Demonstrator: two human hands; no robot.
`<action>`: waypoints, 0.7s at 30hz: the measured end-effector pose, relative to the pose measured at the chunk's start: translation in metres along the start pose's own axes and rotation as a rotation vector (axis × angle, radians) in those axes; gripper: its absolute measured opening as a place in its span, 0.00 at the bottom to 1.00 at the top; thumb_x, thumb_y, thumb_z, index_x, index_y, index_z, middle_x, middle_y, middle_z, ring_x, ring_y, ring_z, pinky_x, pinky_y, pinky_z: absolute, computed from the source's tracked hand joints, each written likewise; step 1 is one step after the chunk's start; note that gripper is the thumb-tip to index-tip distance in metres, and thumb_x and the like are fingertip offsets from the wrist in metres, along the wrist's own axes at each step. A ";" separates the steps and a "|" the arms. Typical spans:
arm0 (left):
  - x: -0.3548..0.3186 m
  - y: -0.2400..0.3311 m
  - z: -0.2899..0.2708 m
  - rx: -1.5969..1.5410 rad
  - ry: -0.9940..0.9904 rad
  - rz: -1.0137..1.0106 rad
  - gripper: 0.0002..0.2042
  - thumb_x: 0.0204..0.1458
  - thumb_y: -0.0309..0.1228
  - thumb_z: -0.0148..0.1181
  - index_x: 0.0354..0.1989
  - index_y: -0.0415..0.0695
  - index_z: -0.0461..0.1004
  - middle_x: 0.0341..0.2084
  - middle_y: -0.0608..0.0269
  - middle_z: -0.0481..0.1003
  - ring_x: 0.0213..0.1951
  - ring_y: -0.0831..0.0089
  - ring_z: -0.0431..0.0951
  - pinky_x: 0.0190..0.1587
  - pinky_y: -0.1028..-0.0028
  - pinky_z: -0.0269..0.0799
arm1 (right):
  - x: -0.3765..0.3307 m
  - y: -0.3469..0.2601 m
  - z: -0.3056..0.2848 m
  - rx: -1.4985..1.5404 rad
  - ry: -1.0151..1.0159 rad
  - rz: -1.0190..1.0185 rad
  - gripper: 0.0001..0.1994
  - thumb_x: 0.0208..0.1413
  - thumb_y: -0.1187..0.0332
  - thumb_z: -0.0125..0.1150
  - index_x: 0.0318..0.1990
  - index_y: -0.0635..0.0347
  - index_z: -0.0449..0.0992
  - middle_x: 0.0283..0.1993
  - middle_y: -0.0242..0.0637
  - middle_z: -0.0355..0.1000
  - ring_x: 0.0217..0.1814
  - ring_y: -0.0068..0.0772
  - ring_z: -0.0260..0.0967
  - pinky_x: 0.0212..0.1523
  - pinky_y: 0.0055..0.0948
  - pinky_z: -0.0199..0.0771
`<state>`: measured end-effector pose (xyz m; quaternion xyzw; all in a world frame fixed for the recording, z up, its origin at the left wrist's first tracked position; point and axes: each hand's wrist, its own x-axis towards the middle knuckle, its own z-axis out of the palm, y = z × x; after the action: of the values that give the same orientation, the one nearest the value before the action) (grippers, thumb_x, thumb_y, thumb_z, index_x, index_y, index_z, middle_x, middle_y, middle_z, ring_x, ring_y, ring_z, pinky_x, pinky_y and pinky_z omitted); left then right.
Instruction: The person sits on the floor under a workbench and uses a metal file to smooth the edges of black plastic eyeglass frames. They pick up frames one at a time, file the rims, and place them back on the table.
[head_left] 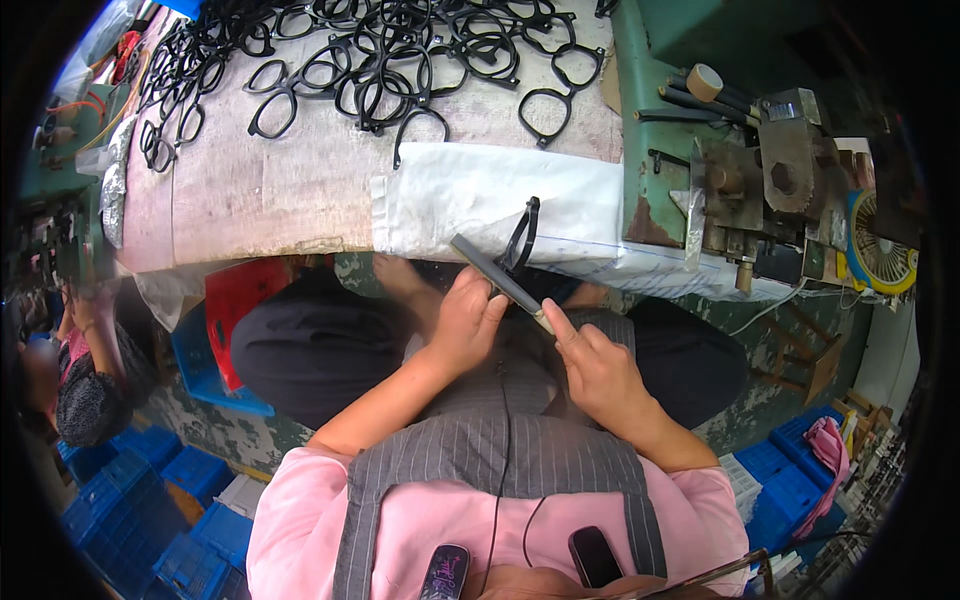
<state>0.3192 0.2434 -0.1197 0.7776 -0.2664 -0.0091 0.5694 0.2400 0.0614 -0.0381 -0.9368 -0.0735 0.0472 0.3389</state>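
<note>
My left hand (465, 320) is closed on a black eyeglass frame (522, 240), one rim of which stands up past the table's front edge. My right hand (603, 368) grips the handle end of a flat grey file (492, 272), its index finger stretched along it. The file slants up to the left, crossing in front of the frame and over my left fingers. Where file and frame meet is partly hidden. Beneath them a white cloth (470, 195) covers the front of the table.
Many black eyeglass frames (375, 75) lie heaped at the back of the table. A green machine with a metal vise-like head (785, 165) stands right, beside a small fan (882, 240). Blue crates (125, 490) stack at lower left; another person (95, 370) sits far left.
</note>
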 end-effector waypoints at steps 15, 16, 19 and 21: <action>-0.002 -0.009 0.002 0.057 0.035 0.066 0.08 0.54 0.25 0.57 0.29 0.35 0.66 0.26 0.47 0.67 0.31 0.48 0.67 0.35 0.60 0.65 | 0.015 0.009 0.013 -0.033 0.038 -0.029 0.30 0.52 0.77 0.56 0.65 0.53 0.63 0.24 0.40 0.61 0.19 0.44 0.65 0.22 0.39 0.70; -0.003 -0.009 0.001 0.046 0.024 0.049 0.08 0.54 0.25 0.57 0.29 0.34 0.66 0.26 0.47 0.67 0.31 0.48 0.67 0.35 0.60 0.65 | 0.020 0.013 0.016 -0.082 0.014 -0.009 0.30 0.51 0.78 0.55 0.65 0.52 0.63 0.25 0.40 0.62 0.19 0.44 0.65 0.22 0.39 0.70; -0.004 -0.008 -0.001 0.036 0.017 0.015 0.08 0.54 0.25 0.57 0.29 0.34 0.66 0.26 0.47 0.67 0.31 0.48 0.67 0.35 0.60 0.65 | 0.020 0.017 0.018 -0.038 0.069 -0.060 0.30 0.52 0.77 0.56 0.65 0.52 0.63 0.23 0.40 0.61 0.19 0.44 0.66 0.22 0.39 0.70; -0.004 -0.008 0.001 0.040 0.033 0.021 0.07 0.53 0.25 0.57 0.28 0.34 0.66 0.26 0.47 0.67 0.31 0.48 0.67 0.35 0.60 0.66 | 0.015 0.017 0.016 0.057 0.070 -0.047 0.30 0.52 0.77 0.56 0.65 0.51 0.63 0.22 0.40 0.61 0.19 0.44 0.66 0.22 0.40 0.70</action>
<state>0.3188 0.2459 -0.1280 0.7860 -0.2651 0.0152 0.5582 0.2545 0.0609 -0.0615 -0.9258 -0.0821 0.0085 0.3690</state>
